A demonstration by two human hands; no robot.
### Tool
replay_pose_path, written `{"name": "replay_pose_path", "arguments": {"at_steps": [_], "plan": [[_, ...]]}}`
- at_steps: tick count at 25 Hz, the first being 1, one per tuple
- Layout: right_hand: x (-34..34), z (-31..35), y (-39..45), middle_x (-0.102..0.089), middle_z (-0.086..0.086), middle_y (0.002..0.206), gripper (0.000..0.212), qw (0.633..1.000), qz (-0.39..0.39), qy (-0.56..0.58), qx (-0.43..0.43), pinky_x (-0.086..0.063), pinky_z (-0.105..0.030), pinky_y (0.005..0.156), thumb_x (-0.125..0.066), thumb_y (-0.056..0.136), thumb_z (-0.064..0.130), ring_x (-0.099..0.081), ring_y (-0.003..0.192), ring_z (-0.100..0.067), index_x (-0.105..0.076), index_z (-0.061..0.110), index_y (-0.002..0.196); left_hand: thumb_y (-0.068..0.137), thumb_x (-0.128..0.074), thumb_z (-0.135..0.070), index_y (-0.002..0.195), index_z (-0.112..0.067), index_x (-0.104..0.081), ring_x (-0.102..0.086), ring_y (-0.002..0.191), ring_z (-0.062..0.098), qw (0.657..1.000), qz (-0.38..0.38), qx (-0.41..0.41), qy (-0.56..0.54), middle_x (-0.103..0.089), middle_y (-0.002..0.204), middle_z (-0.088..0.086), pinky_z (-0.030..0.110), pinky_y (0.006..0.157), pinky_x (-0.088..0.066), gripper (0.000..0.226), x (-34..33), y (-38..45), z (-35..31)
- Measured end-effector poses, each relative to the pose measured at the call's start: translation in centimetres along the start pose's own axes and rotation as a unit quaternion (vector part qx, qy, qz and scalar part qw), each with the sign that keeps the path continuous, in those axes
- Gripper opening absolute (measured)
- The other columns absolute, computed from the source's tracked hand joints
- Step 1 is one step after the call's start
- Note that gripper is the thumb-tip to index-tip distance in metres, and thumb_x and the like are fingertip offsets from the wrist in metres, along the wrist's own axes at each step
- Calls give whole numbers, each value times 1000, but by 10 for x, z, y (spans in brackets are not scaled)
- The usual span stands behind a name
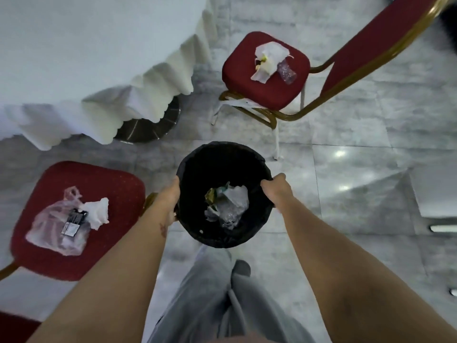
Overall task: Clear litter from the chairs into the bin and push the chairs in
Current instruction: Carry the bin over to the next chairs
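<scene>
Head view. Nearest the lens, low centre of the frame: grey trousers and two bare forearms reaching forward. Left hand (170, 201) curls over the left side of the bin (197, 226) rim; right hand (275, 191) curls over the right side. Bin sits mid-frame, black-lined, carried between the two hands above the marble floor (346, 149). Crumpled paper and wrappers (227, 204) already lie in its bottom.

Lower left of frame: red chair seat (118, 184), just beside the left forearm, with a pink plastic bag (54, 226), a dark packet on it and a white tissue (99, 211).

Upper right: second red chair (291, 95), gilt frame, with white crumpled paper (269, 58) and a small clear wrapper (286, 70). Both chairs stand out from the white-draped surface (74, 45) at upper left.

Judgement: the carrying step, bin being brought between the two littered chairs. Next calls for setting it down, or freeing one hand, to pick up the nearer litter. Neither chair pushed in yet.
</scene>
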State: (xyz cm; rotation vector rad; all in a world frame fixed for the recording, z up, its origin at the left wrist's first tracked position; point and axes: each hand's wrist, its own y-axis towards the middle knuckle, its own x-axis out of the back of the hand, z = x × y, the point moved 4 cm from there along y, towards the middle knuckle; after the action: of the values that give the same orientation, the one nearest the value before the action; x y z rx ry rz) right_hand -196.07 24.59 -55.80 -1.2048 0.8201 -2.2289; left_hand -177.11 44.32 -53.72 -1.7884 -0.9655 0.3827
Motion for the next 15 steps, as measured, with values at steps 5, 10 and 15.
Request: {"name": "replay_pose_path", "arguments": {"at_steps": [5, 10, 15], "plan": [[-25, 67, 57, -55, -19, 116, 52, 998, 37, -37, 29, -53, -45, 88, -49, 95, 23, -56, 102, -34, -31, -1, 137, 100, -28, -57, 132, -13, -53, -53, 98, 23, 999, -27, 19, -41, -57, 114, 5, 36, 79, -44, 60, 7, 45, -46], [-43, 110, 105, -51, -11, 97, 49, 993, 81, -67, 51, -52, -47, 88, -50, 93, 21, -54, 96, -31, -33, -2, 132, 98, -31, -60, 141, -13, -49, -56, 120, 29, 995, -57, 47, -71, -56, 137, 9, 34, 83, -48, 66, 11, 90, -67], [-63, 157, 171, -45, -5, 84, 43, 981, 106, -134, 94, -47, -41, 77, -50, 92, 18, -51, 83, -25, -36, -1, 128, 94, -32, -66, 141, -13, -48, -59, 113, 28, 980, -97, 95, -143, -56, 137, 10, 34, 77, -52, 72, -3, 136, -77]]}}
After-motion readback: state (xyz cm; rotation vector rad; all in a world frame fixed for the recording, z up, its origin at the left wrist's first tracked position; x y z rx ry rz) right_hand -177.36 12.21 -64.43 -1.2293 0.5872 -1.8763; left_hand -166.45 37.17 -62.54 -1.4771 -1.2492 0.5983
